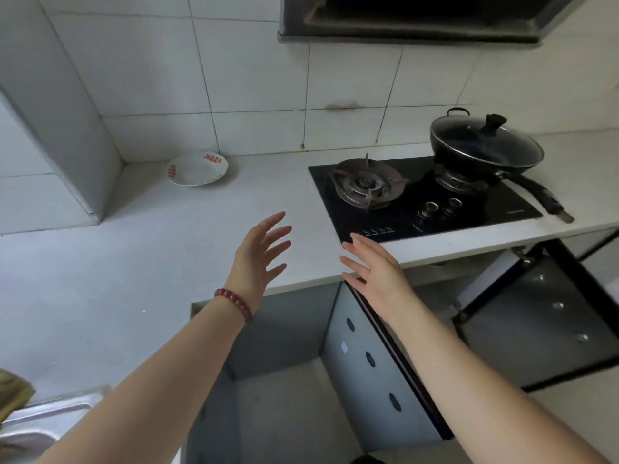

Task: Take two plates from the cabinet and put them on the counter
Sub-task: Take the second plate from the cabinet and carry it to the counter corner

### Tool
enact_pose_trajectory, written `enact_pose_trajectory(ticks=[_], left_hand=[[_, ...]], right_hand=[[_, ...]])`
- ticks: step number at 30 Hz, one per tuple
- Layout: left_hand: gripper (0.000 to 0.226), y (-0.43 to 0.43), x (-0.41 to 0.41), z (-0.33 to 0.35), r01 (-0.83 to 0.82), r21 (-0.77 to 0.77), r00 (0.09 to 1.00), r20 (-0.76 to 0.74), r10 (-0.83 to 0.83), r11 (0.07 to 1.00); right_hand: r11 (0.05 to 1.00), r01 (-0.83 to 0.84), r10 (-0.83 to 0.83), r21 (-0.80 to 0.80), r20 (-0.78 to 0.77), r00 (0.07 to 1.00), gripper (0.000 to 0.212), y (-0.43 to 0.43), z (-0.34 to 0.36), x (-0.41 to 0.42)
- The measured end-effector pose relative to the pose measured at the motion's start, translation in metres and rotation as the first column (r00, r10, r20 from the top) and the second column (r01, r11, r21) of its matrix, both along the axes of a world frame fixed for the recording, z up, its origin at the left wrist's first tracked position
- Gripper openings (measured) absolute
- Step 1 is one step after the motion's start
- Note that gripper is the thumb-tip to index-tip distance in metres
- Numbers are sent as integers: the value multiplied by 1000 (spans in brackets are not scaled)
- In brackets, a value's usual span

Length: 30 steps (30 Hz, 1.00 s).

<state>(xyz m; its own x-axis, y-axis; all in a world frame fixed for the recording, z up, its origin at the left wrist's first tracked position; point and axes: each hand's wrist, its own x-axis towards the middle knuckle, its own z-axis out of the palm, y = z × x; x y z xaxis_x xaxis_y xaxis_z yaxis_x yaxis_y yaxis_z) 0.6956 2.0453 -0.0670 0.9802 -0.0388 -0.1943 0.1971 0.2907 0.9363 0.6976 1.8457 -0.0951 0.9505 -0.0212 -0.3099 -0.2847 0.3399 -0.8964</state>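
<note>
While your left hand (258,259) and right hand (378,276) hover empty with fingers spread above the desk (150,256) edge, the plates (197,169) sit, seemingly stacked, at its back corner, so the task looks finished, though the cabinet door (351,380) hangs open.

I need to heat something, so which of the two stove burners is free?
The left burner, nearer the white plate: its grate is bare, while the right burner carries the lidded black pan.
</note>
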Motion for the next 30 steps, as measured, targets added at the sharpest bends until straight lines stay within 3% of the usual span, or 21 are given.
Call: enact_pose_trajectory(ticks=[8,12,23,26,30], left_hand=[[52,-103,2,7,178,43,984,13,-179,983],[47,-176,5,5,253,55,967,19,-255,966],[39,-415,-15,-8,328,13,944,-34,-328,944],[51,-465,-16,-13,324,10,944,-68,-323,946],[42,-515,-12,-21,331,24,940,-92,-328,943]], right_hand=[[987,161,-161,26,26,987,26,-93,-1,-27],[973,228,-229,41,22,973,27,-161,-3,-38],[963,270,-270,-16,21,963,22,-377,-15,-67],[958,286,-286,-14,1,958,24,-425,-20,-70],[953,303,-303,7,-29,953,26,-471,-27,-72]])
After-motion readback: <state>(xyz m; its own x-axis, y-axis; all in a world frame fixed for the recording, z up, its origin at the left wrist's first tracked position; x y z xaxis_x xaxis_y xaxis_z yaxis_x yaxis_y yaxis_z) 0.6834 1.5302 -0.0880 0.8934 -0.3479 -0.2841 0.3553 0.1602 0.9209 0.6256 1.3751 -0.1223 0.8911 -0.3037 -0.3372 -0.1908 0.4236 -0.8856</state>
